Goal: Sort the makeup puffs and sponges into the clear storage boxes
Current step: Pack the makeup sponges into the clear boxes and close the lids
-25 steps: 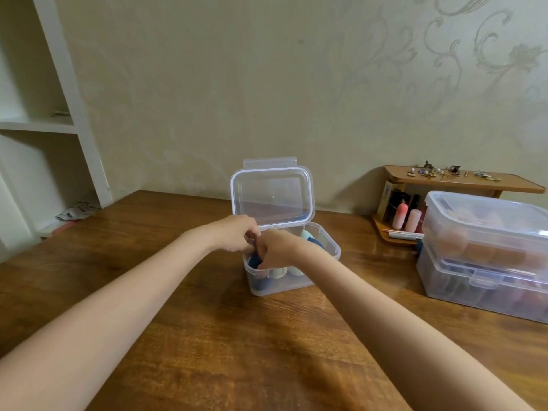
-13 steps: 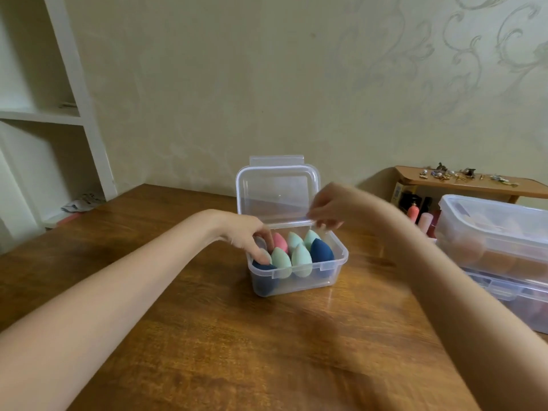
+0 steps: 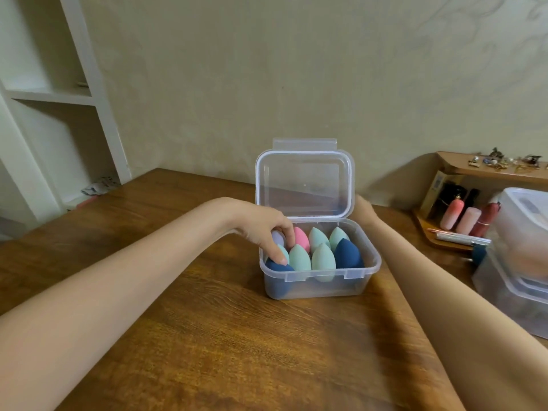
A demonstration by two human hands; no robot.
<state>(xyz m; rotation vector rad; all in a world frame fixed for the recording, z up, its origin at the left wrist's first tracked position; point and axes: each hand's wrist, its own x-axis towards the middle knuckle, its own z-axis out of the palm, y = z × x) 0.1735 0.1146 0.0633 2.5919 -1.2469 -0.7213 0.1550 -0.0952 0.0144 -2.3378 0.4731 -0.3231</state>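
Nearest the camera, two bare forearms reached out over the wooden bench toward a small clear box that stood at mid-bench. Its lid stood upright, hinged at the far edge. Inside, egg-shaped makeup sponges stood packed tip-up in two rows: in the near row a dark blue sponge at the left corner, two mint sponges, and another dark blue sponge at the right; in the far row a lilac sponge at the left, a pink sponge beside it, then two more mint ones.

The left hand reached into the box's left end, fingers curled down over the lilac sponge, with a fingertip touching the near-left dark blue one. The right hand was just beside the far right corner of the box, partly hidden behind the lid; whether it gripped anything could not be told.

At the right edge, larger clear storage boxes stood stacked, with lids on and blurred tan shapes inside. Farther right, a small wooden stand held pink bottles below and small trinkets on top. At the far left a white shelf unit stood against the pale wall. No writing was readable.
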